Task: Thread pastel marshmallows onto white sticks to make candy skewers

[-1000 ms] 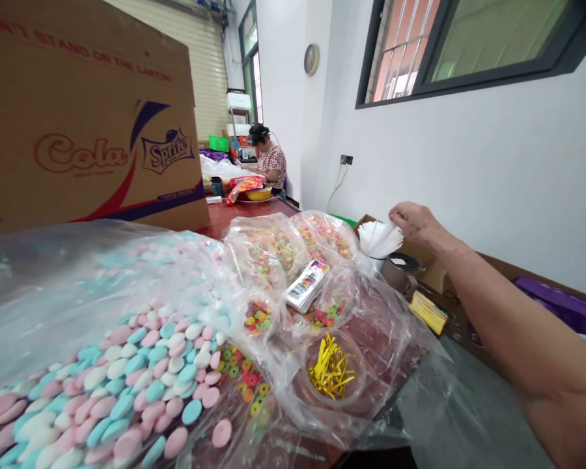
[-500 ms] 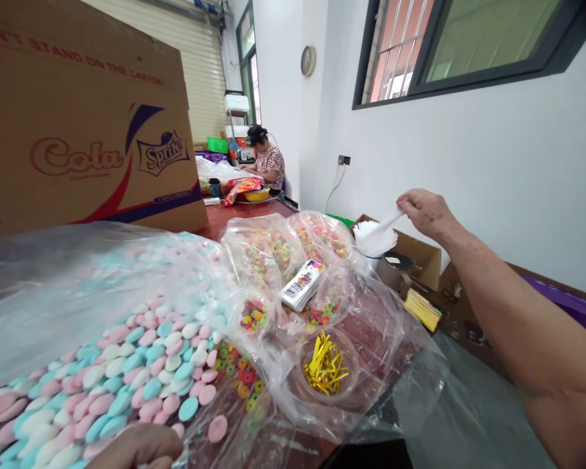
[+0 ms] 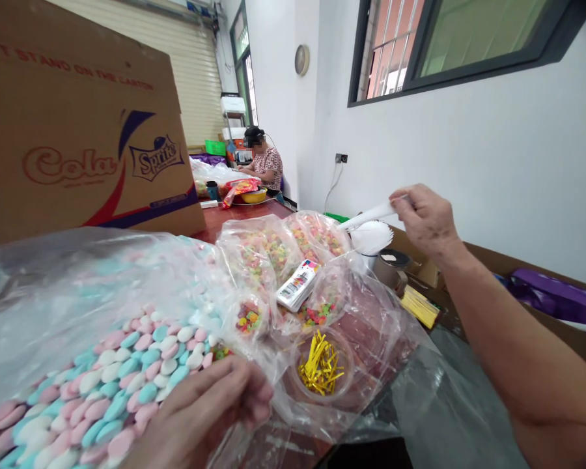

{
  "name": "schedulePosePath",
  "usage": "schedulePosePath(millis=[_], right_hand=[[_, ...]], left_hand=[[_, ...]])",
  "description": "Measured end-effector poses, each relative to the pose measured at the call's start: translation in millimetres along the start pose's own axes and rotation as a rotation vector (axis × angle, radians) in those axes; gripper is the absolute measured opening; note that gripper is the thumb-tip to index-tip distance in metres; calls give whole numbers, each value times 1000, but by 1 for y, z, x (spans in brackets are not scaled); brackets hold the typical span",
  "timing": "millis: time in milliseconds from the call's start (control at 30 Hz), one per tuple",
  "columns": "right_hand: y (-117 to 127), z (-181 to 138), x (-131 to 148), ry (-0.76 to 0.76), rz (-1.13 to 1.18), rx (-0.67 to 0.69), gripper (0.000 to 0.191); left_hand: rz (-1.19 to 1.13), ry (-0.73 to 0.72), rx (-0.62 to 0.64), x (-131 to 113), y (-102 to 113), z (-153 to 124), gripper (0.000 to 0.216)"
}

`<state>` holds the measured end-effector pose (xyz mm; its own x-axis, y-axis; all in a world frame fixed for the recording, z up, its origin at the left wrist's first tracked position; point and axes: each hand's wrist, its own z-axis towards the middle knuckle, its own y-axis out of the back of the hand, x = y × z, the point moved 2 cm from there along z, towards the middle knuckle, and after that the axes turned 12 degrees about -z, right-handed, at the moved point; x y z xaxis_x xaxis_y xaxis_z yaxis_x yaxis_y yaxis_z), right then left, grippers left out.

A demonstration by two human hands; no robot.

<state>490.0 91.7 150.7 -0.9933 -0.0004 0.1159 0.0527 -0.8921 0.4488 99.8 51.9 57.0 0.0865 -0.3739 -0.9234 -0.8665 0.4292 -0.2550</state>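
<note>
In the head view, my right hand (image 3: 422, 218) pinches a thin, whitish, translucent plastic bag (image 3: 371, 213). It stretches left, just above a fanned stack of similar white bags (image 3: 372, 238) standing in a cup. My left hand (image 3: 215, 397) is over the near edge of a heap of pink, blue and white candies (image 3: 112, 371). Its fingers are curled in, and whatever they may hold is hidden. To its right, a clear round tub (image 3: 344, 384) contains gold twist ties (image 3: 321, 366).
Clear bags of coloured ring candies (image 3: 273, 247) lie mid-table, with a stack of printed cards (image 3: 297, 285) on them. A large carton (image 3: 88, 130) stands at left. Beside the bag stack are a dark-lidded mug (image 3: 392, 267) and yellow strips (image 3: 420, 306). Another person (image 3: 268, 166) sits at the far end.
My right hand has drawn the bag slightly up and over the stack, showing more of it. My left hand has risen from the bottom edge and moved right, across the candies.
</note>
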Motion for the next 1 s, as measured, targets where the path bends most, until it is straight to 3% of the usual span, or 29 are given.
schedulePosePath(millis=[67,200,233,333,467,600,700,800,833,933,1000], right_hand=[[5,-19,34,79,55,-19,16],[9,-69,100,303,206,-55,20],[9,-82,113,392,258,-82,23],[5,-114,145,614,363,4,31],[-3,-139,164,760,358,71,27],[-6,-137,148,849,430,75,33],[-22,-110,109,652,280,13,28],[-66,-82,63,333,-170,446,32],[-79,-77,52,312,-198,510,31],[-109,-70,32,265,-192,580,25],[-116,-69,28,228,-151,584,19]], left_hand=[[-221,38,68,-5,-28,17,38],[-585,176,76,-7,-66,56,48],[-645,185,78,-7,-72,64,51],[-755,193,53,-3,-81,86,53],[-785,231,-118,11,-78,106,33],[-775,220,-199,15,-68,106,32],[-783,161,-160,9,-57,92,35],[-738,200,-100,8,-44,74,36],[-724,206,-99,9,-39,69,35],[-691,201,-120,16,-26,58,31],[-673,198,-125,22,-20,52,28]])
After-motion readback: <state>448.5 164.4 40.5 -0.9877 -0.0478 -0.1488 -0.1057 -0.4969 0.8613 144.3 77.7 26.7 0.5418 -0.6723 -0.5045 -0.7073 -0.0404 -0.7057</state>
